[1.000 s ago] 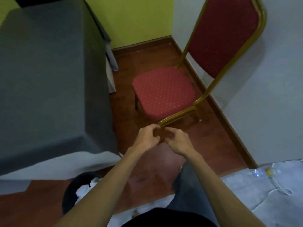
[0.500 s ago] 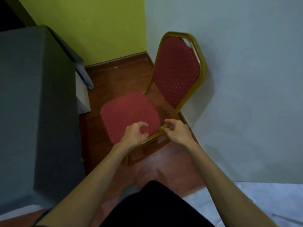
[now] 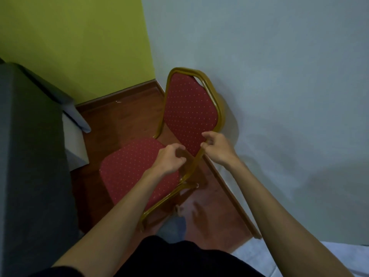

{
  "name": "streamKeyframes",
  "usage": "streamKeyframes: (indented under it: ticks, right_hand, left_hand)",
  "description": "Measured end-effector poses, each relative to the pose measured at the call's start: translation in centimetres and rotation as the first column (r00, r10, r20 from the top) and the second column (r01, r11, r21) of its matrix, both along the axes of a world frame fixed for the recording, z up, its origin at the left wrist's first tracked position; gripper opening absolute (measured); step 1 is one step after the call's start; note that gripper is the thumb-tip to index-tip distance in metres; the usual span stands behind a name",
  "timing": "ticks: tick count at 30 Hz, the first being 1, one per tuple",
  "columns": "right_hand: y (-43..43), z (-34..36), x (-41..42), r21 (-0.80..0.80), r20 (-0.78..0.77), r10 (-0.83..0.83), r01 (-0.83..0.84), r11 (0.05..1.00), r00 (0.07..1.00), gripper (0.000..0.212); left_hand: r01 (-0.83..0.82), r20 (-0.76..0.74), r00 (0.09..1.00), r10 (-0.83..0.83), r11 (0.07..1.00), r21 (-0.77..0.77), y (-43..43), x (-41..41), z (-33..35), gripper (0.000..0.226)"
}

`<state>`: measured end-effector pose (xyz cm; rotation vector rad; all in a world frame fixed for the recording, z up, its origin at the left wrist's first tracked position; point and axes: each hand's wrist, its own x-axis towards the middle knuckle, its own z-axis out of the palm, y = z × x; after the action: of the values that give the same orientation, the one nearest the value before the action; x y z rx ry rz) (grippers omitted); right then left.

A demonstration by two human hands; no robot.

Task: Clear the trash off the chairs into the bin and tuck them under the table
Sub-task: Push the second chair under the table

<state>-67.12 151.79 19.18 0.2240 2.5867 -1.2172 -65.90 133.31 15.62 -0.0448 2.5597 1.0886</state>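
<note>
Head view, left to right: well left of the hands stands the counter [image 3: 30,156] under a grey cloth. Next, the left hand [image 3: 168,159] hovers over the red seat of the chair [image 3: 135,168], fingers curled with nothing between them. Just right of it, the right hand [image 3: 216,147] has its fingers pinched around the gold frame rail at the lower corner of the backrest. Right of that hand is the pale wall [image 3: 279,96], with the chair's back close against it.
</note>
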Motion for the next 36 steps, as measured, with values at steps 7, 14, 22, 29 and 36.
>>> streamKeyframes:
  ticks: [7, 14, 22, 29, 36]
  right_hand:
    - [1.1, 1.4, -7.5, 0.043, -0.028, -0.05, 0.051, 0.998, 0.998, 0.045]
    - [3.8, 3.5, -14.4, 0.155, -0.086, -0.073, 0.086, 0.984, 0.994, 0.045]
    - [4.8, 2.9, -21.9, 0.141, 0.029, 0.122, -0.125, 0.982, 0.992, 0.041]
    - [4.0, 2.2, -28.6, -0.008, 0.148, 0.234, -0.236, 0.972, 0.961, 0.038]
    - [2.1, 0.6, -31.2, -0.109, 0.299, 0.241, -0.218, 0.97, 0.923, 0.039]
  left_hand:
    - [0.067, 0.046, 0.997, -0.068, 0.998, 0.011, 3.9, -7.9, 0.8, 0.05]
    - [0.003, 0.133, 0.991, -0.008, 0.999, 0.041, 8.8, -13.1, 0.9, 0.095]
    - [-0.167, 0.213, 0.966, 0.148, 0.983, 0.073, 14.2, -16.6, 0.1, 0.116]
    - [-0.421, 0.311, 0.873, 0.376, 0.902, 0.091, 18.3, -18.8, 0.4, 0.137]
    - [-0.438, 0.298, 0.865, 0.404, 0.898, 0.053, 18.6, -19.8, 0.2, 0.12]
